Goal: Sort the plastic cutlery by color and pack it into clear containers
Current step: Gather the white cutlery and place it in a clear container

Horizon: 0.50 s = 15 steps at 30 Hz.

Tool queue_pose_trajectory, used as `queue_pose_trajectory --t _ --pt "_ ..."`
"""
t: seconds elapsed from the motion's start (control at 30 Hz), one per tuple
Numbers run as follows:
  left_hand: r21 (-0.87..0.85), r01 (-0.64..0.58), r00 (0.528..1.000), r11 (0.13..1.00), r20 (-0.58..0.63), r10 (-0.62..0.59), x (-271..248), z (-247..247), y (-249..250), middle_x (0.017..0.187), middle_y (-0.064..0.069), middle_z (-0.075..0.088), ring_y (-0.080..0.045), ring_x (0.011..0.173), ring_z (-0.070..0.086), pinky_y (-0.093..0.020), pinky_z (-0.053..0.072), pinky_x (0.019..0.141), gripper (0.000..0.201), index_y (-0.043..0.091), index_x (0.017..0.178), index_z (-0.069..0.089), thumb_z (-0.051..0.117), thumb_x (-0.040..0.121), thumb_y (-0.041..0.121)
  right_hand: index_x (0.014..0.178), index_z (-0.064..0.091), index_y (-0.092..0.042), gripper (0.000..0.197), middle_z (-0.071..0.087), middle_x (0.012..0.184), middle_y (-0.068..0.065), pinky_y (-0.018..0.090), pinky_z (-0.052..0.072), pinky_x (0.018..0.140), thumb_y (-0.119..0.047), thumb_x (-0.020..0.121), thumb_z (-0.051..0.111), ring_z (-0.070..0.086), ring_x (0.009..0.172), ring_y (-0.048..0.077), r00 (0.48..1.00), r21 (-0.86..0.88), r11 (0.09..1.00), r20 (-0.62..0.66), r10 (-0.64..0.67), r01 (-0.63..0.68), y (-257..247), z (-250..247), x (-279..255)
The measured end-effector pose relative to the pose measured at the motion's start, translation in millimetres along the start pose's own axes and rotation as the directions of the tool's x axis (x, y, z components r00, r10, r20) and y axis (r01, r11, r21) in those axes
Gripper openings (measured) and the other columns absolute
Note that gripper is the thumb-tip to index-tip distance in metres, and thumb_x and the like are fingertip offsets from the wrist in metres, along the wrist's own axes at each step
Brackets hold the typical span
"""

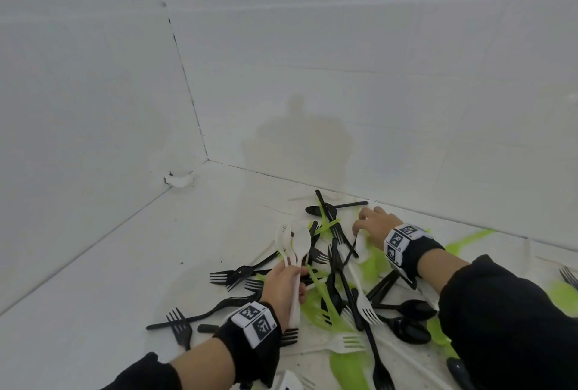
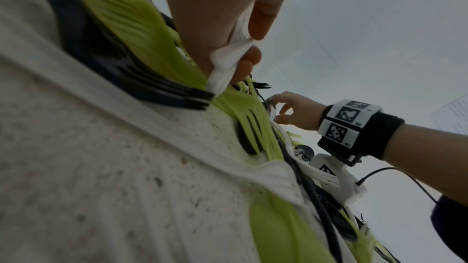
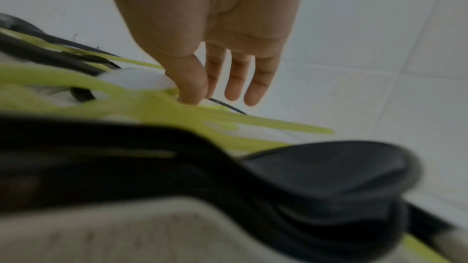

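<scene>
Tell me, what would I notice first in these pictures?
A messy heap of black, green and white plastic cutlery covers the white floor near the wall. The left hand grips a bunch of white spoons above the heap, while the right hand reaches into its far side.
</scene>
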<state>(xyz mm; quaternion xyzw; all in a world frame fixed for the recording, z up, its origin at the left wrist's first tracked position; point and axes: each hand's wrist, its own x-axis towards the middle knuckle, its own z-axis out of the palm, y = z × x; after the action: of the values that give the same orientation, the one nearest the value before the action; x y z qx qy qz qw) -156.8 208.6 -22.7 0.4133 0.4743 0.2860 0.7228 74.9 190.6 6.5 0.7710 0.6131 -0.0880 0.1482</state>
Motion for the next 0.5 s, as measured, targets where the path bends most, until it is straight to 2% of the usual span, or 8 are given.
queue_pose_trajectory --t 0.07,0.17,0.23,0.3,0.4,0.43,0.5 --pt "-0.010 -0.002 1.000 1.000 -0.009 0.001 -1 -1 0 0.078 -0.010 0.053 -0.014 0.047 0.038 -0.021 0.032 0.038 0.018 0.006 0.085 0.052 0.039 0.093 -0.003 0.124 0.051 -0.029 0.034 0.037 0.137 -0.001 0.036 0.033 0.103 -0.017 0.093 0.047 0.032 0.126 0.023 0.999 -0.064 0.997 0.009 -0.030 0.031 6 1 -2" --pt "-0.010 0.003 1.000 1.000 -0.009 -0.003 -6 1 0 0.080 -0.011 0.053 -0.014 0.047 0.038 -0.021 0.032 0.037 0.018 0.007 0.087 0.052 0.040 0.092 -0.005 0.131 0.046 -0.030 0.041 0.040 0.138 -0.006 0.037 0.025 0.105 -0.037 0.090 0.052 0.032 0.128 0.021 0.999 -0.175 0.984 0.039 -0.028 0.035 13 -1 -9" --pt "-0.007 -0.003 1.000 1.000 -0.009 0.003 -8 3 1 0.079 -0.011 0.053 -0.014 0.046 0.038 -0.021 0.033 0.036 0.017 0.007 0.086 0.052 0.042 0.091 -0.006 0.129 0.045 -0.030 0.042 0.048 0.132 -0.007 0.037 0.023 0.105 -0.046 0.090 0.049 0.036 0.125 0.019 1.000 -0.147 0.989 0.001 0.001 -0.001 20 -4 -17" --pt "0.001 -0.016 1.000 1.000 -0.009 0.016 -12 4 1 0.077 -0.011 0.052 -0.015 0.046 0.038 -0.021 0.033 0.036 0.018 0.007 0.085 0.052 0.042 0.091 -0.006 0.130 0.043 -0.029 0.044 0.053 0.124 -0.004 0.036 0.025 0.102 -0.049 0.090 0.047 0.043 0.121 0.019 0.998 -0.040 0.998 -0.036 0.052 -0.053 27 -5 -24" --pt "0.019 -0.021 1.000 1.000 0.007 0.021 -18 6 1 0.074 -0.010 0.050 -0.015 0.047 0.038 -0.021 0.033 0.037 0.018 0.007 0.085 0.052 0.042 0.090 -0.006 0.132 0.044 -0.017 0.044 0.049 0.109 0.008 0.029 0.032 0.095 -0.032 0.092 0.053 0.048 0.117 0.027 0.995 0.298 0.951 -0.039 0.095 -0.079 35 -6 -35" --pt "0.027 -0.021 1.000 0.999 0.011 0.021 -21 7 2 0.074 -0.010 0.049 -0.015 0.048 0.038 -0.021 0.033 0.037 0.017 0.007 0.085 0.052 0.042 0.090 -0.006 0.132 0.045 -0.014 0.043 0.049 0.109 0.011 0.028 0.033 0.093 -0.026 0.092 0.055 0.048 0.115 0.029 0.993 0.380 0.922 -0.053 0.104 -0.076 36 -6 -39" --pt "0.039 -0.025 1.000 0.999 0.014 0.025 -25 7 2 0.073 -0.010 0.048 -0.015 0.048 0.038 -0.022 0.033 0.038 0.017 0.008 0.085 0.051 0.043 0.089 -0.006 0.134 0.045 -0.015 0.044 0.051 0.118 0.018 0.027 0.033 0.094 -0.020 0.091 0.056 0.048 0.116 0.029 0.988 0.438 0.895 -0.080 0.133 -0.085 40 -5 -48"
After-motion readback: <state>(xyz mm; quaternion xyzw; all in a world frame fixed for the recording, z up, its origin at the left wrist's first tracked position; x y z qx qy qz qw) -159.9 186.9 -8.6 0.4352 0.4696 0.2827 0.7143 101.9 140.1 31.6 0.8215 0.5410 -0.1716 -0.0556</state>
